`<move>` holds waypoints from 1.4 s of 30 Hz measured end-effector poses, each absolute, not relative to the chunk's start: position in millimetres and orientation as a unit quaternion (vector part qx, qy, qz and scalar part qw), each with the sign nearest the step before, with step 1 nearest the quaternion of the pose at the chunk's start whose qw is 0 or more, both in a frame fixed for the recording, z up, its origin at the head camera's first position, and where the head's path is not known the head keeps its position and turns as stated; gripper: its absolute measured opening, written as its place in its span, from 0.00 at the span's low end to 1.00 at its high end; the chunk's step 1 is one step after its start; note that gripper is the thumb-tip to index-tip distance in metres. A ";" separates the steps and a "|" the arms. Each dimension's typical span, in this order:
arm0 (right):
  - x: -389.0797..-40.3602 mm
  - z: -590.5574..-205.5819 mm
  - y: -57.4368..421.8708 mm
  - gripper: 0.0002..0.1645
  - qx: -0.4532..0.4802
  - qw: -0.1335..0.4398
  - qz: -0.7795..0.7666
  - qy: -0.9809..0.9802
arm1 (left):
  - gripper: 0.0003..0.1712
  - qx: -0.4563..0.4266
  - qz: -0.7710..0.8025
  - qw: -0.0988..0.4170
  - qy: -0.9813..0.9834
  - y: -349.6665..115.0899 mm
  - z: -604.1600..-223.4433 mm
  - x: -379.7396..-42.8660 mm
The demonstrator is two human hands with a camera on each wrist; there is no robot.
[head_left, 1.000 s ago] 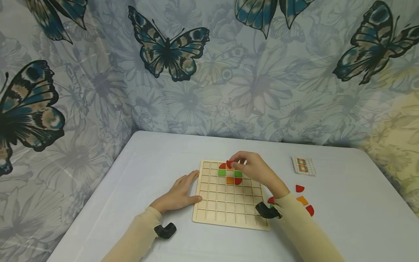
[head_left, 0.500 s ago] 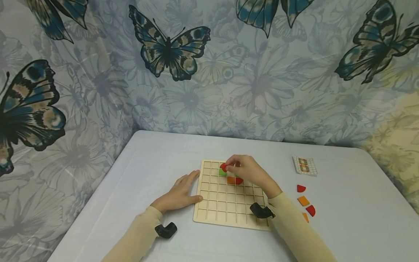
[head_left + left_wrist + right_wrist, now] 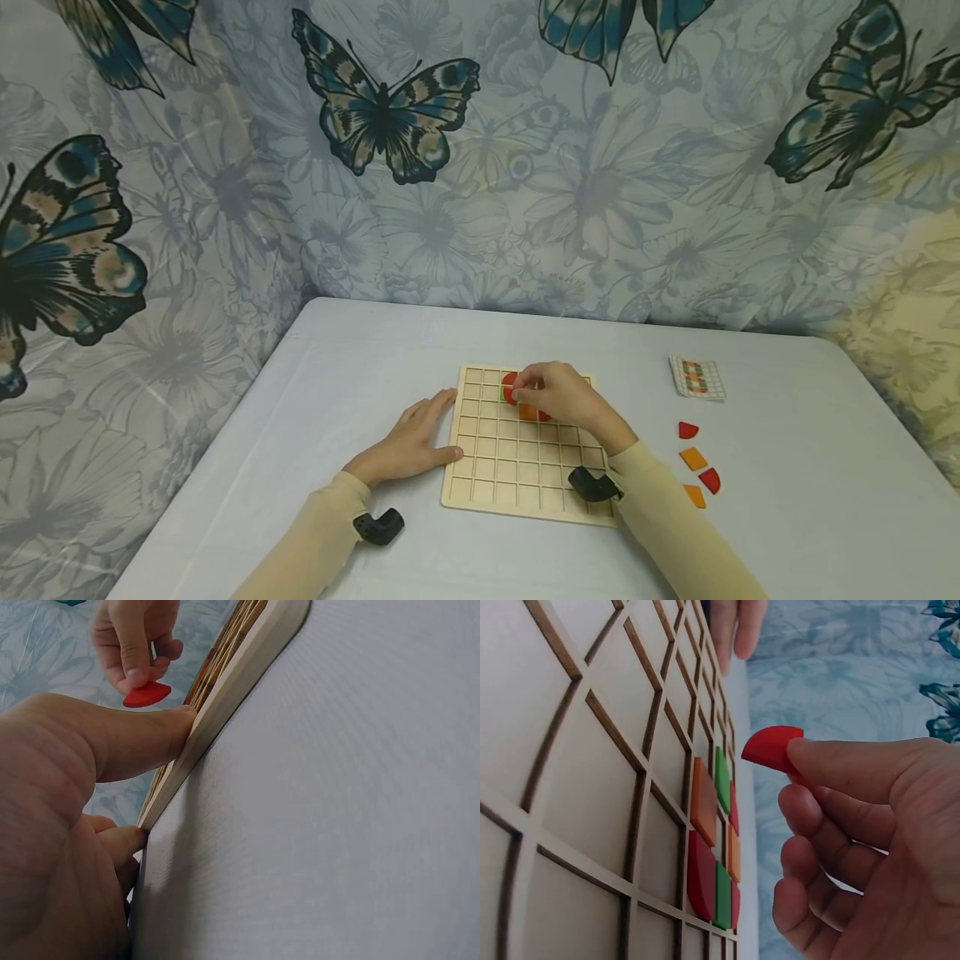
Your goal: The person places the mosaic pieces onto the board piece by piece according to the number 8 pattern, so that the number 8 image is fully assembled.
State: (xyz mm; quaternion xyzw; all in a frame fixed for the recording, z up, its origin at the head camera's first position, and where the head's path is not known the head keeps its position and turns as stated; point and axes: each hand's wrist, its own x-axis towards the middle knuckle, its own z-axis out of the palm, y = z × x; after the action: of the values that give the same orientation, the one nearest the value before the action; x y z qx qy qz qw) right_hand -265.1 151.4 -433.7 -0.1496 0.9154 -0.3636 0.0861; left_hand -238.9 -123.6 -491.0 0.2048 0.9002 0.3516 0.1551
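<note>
A wooden grid board (image 3: 495, 475) lies on the white table. My left hand (image 3: 408, 442) rests at its left edge, thumb (image 3: 146, 739) and fingers extended against the rim. Over the board's upper part, my right hand (image 3: 570, 404) pinches a red quarter-circle piece (image 3: 772, 748) between thumb and fingers. In the right wrist view that piece is raised clear of the grid. Set in the cells are an orange tile (image 3: 703, 799), a green tile (image 3: 722, 896), a red quarter-circle tile (image 3: 700, 877) and several more. From the head, my right hand hides part of this cluster.
Right of the board lie loose pieces: two red quarter-circles (image 3: 687, 430) and two orange ones (image 3: 693, 458). Farther back is a stack of printed pattern cards (image 3: 697, 377). Butterfly-printed cloth (image 3: 450, 233) hangs behind the table.
My right hand has moved left and slightly nearer across the board, carrying the red quarter-circle piece. A second loose orange piece has come out from behind my right sleeve. My left hand stays put.
</note>
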 end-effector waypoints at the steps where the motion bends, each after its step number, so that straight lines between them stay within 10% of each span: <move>1: -265.3 -434.6 151.2 0.05 -0.150 0.088 -0.361 0.916 | 0.56 0.205 0.351 0.155 0.900 -123.7 -491.0 -238.9; 42: -262.8 -446.0 140.2 0.06 -0.167 0.068 -0.243 0.953 | 0.56 0.193 0.361 0.157 0.899 -123.2 -490.1 -237.1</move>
State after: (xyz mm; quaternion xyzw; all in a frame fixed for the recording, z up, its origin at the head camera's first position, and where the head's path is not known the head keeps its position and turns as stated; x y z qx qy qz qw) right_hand -262.8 140.2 -446.0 -0.1675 0.9529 -0.2435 0.0682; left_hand -237.1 -123.2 -490.1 0.1926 0.8988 0.3608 0.1574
